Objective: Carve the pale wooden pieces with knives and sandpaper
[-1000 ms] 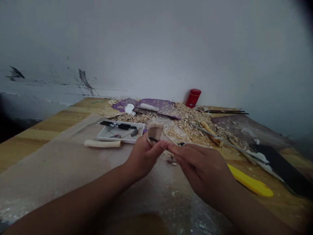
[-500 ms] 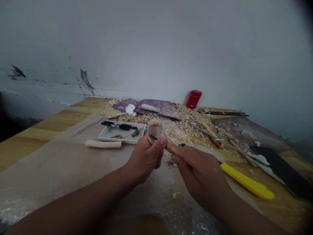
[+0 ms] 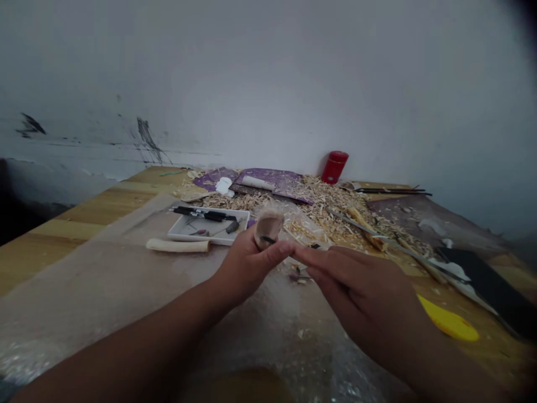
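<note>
Upright in my left hand (image 3: 247,260) is a pale wooden spoon (image 3: 272,220); only its hollowed bowl shows, slightly blurred. My left fingers are wrapped round its lower part, with the thumb stretched toward my right fingertips. A carving knife (image 3: 267,239) rests its dark, narrow blade tip inside the hollow. My right hand (image 3: 356,280) is closed on this knife, its forefinger meeting my left thumb. Most of the knife's handle is hidden by my fingers. Beneath the hands lies bubble wrap (image 3: 168,296).
A white tray (image 3: 180,237) holds rotary-tool pieces and grinding bits, with a wooden stick (image 3: 178,245) before it. Wood shavings (image 3: 335,212) pile up behind. A red canister (image 3: 334,167) leans against the wall. At right are a yellow handle (image 3: 451,320), a long metal file (image 3: 398,246) and a black slab (image 3: 482,285).
My right hand has moved a little to the right and now covers more of the yellow handle. The spoon has tilted slightly to the right, and the blade stays in its hollow.
</note>
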Tool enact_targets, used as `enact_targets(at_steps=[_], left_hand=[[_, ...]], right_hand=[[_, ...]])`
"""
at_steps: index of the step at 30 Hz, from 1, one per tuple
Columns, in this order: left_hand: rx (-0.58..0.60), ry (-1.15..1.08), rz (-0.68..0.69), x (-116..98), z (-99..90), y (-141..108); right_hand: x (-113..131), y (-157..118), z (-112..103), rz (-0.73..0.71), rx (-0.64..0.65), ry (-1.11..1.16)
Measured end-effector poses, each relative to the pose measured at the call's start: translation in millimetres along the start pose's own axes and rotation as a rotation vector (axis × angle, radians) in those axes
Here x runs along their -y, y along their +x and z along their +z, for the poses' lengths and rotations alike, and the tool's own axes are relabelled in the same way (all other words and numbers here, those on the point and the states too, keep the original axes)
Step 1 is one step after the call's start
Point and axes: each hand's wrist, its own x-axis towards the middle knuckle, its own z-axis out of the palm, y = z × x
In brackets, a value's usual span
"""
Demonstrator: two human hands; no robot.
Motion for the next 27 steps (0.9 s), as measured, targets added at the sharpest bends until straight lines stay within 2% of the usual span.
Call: enact_targets(at_steps=[5,11,22,27], left_hand=[[-0.01,0.163,0.037,-2,2.2,-2],[-0.08,0.164,-0.032,1,8.9,-5],[-0.106,-0.156,-0.137,-1,13.2,-6],[-0.09,-0.282,-0.225,-2,18.0,-9]], right_hand=[[0,-1,-6,-0.04,0.016,-0.093],[-3,2,2,-0.037,0.044,-0.029],[1,2,18,-0.065,-0.075,0.025],[7,2,27,-0.014,-0.075,0.141]])
